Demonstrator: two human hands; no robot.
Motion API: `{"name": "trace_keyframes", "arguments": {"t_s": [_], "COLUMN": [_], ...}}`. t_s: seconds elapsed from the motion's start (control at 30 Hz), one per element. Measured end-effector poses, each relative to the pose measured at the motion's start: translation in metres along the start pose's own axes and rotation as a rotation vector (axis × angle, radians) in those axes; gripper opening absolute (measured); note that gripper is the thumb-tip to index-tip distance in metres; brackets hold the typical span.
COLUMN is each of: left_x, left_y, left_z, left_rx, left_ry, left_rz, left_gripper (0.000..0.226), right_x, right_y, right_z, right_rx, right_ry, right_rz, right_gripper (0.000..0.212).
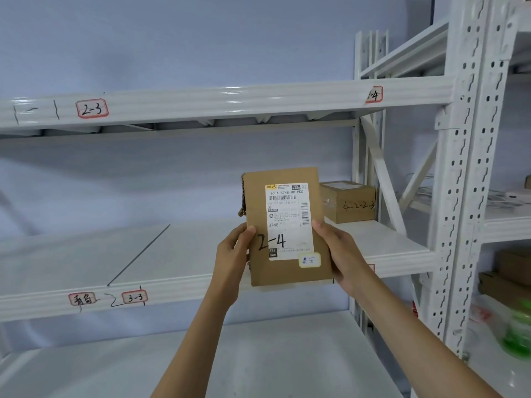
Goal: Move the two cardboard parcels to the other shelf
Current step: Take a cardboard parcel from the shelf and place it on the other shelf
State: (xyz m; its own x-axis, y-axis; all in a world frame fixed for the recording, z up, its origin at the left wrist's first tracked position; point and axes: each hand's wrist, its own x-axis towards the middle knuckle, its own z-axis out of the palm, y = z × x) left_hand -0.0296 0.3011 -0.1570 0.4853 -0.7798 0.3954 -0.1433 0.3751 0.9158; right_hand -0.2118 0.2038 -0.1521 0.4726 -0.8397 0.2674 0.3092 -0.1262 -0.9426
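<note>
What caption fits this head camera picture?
Left hand and right hand hold up a flat brown cardboard parcel marked 2-4.

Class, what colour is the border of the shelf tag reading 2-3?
Red, around the tag; clearest in the head view.

Both arms were stretched forward and up from the bottom of the view, bare forearms angling in toward each other so the hands met near the middle. The left hand (234, 254) was raised with its palm turned inward, thumb lying across the front face of the flat cardboard parcel (287, 225) and the rest of its fingers wrapped around behind the left edge. The right hand (340, 254) mirrored that on the opposite edge, thumb pressed on the front and fingers hidden behind. Wrists were pretty straight, maybe bent back a touch. Both hands clamped the lower half, with the parcel held upright between them.
</note>
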Motion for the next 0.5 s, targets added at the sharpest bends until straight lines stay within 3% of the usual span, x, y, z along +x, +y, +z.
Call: {"name": "trace_keyframes", "arguments": {"t_s": [0.13,0.27,0.5], "left_x": [-0.001,-0.005,-0.027], "left_y": [0.003,0.002,0.009], "left_z": [0.000,-0.005,-0.046], "left_rx": [0.016,0.043,0.141], "left_ry": [0.024,0.079,0.232], "left_rz": [-0.004,-0.015,-0.049], "left_gripper": [0.050,0.034,0.034], "right_x": [0.000,0.002,0.002], "right_y": [0.000,0.002,0.020], "right_z": [0.002,0.009,0.053], "right_rx": [-0.009,0.008,0.018], "right_ry": [-0.016,-0.031,-0.133], "right_rz": [-0.016,-0.032,-0.009], "right_gripper": [0.031,0.029,0.029]}}
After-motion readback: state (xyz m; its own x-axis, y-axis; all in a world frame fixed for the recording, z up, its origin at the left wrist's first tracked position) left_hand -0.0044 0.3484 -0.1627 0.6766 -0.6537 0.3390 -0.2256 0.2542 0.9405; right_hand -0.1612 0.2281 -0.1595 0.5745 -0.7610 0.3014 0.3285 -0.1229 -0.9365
